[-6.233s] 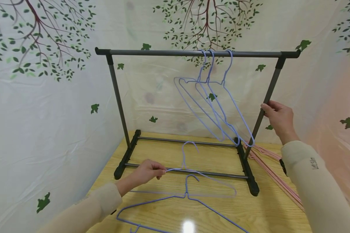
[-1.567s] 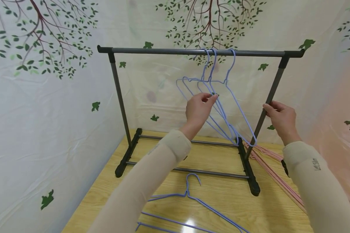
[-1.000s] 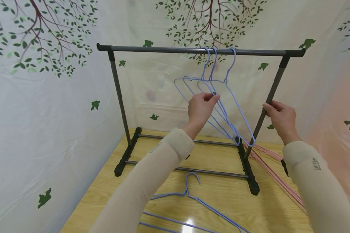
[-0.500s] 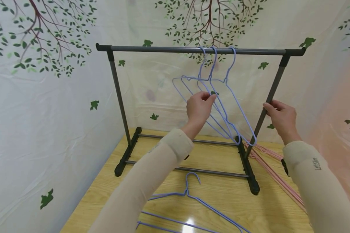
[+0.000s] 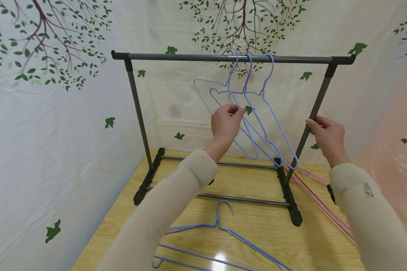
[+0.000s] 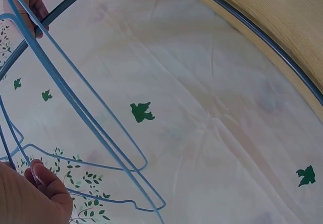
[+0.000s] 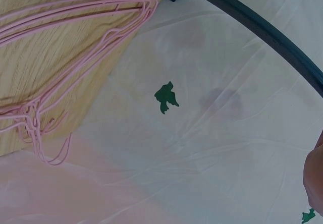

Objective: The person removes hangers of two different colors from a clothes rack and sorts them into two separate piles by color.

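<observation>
My left hand (image 5: 225, 124) pinches the side wire of the leftmost blue-purple wire hanger (image 5: 228, 83). That hanger's hook stands raised above the rail (image 5: 176, 57) of a dark clothes rack. Two more blue-purple hangers (image 5: 267, 79) hang from the rail to its right. In the left wrist view, thumb and fingers of the left hand (image 6: 35, 193) close on thin wire. My right hand (image 5: 327, 139) grips the rack's right upright (image 5: 317, 98). Only an edge of the right hand (image 7: 314, 178) shows in the right wrist view.
Blue-purple hangers (image 5: 254, 246) lie stacked on the wooden table (image 5: 190, 214) before the rack, partly behind my left sleeve. Pink hangers (image 7: 75, 19) lie bundled on the table at the right. A leaf-patterned sheet (image 5: 71, 124) surrounds the table.
Earlier my left hand held a hanger low over the table; then it reached to the hanging ones. Just now it moved slightly left, lifting the leftmost hanger's hook. The right hand stays put.
</observation>
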`<state>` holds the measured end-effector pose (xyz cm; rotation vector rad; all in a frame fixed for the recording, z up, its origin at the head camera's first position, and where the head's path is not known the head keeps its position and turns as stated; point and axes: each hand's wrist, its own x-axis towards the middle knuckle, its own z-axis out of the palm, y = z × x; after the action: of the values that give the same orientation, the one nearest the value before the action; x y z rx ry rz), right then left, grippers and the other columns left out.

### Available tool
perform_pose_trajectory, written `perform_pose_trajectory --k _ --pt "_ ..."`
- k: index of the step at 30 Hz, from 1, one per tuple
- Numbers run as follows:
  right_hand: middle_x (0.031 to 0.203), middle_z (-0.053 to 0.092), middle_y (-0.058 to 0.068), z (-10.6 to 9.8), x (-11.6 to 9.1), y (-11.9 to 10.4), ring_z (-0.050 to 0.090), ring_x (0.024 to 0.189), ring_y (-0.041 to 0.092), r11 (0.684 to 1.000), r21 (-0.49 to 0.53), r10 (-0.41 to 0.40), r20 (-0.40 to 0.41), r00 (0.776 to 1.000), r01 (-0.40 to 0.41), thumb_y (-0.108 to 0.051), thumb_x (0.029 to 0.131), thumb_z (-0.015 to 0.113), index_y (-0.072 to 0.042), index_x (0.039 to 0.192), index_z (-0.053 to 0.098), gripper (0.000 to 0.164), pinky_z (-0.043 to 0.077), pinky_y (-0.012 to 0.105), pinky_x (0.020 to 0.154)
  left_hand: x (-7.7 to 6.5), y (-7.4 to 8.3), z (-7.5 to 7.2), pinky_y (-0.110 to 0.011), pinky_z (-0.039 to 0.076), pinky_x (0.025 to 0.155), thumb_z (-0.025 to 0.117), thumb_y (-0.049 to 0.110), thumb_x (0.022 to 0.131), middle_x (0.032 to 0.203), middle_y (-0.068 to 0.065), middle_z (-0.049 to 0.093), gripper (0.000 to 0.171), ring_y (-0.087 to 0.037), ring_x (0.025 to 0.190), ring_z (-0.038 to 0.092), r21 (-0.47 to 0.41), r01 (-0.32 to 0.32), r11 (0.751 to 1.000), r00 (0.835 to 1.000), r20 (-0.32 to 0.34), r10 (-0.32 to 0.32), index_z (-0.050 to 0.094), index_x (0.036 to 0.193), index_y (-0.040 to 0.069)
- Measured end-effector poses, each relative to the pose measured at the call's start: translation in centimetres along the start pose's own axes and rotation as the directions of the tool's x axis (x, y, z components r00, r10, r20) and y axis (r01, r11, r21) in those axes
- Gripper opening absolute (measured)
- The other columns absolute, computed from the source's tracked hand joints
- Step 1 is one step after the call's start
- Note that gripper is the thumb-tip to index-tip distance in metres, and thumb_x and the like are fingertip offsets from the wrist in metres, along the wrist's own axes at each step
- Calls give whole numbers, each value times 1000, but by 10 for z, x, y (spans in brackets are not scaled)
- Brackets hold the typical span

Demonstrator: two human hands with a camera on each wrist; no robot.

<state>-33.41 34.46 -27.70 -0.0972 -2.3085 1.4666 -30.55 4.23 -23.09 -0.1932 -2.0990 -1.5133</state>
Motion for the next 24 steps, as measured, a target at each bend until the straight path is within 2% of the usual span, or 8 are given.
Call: perform_pose_trajectory --k 5,12,24 --pt "103 61 -18 0 1 0 62 85 -12 1000 3 3 -2 1000 -3 -47 95 61 -6 144 52 64 46 27 99 1 -1 -5 -21 46 61 72 21 92 83 -2 70 15 -12 71 61 -19 -23 1000 1000 -8 23 75 95 7" --pt "116 61 -9 0 -1 0 62 87 -11 1000 -5 6 -2 1000 -6 -49 94 60 -7 145 51 67 43 37 104 1 -3 -14 -21 46 62 71 21 93 85 -2 71 14 -12 74 61 -11 -49 999 999 -1 49 75 96 8" --pt "117 61 -7 1 0 3 62 89 -10 1000 -18 -3 -2 1000 3 -51 94 60 -8 144 52 67 45 36 103 -2 -26 -41 -22 48 63 70 18 94 88 -4 72 14 -14 76 62 13 -92 996 996 8 92 74 95 4"
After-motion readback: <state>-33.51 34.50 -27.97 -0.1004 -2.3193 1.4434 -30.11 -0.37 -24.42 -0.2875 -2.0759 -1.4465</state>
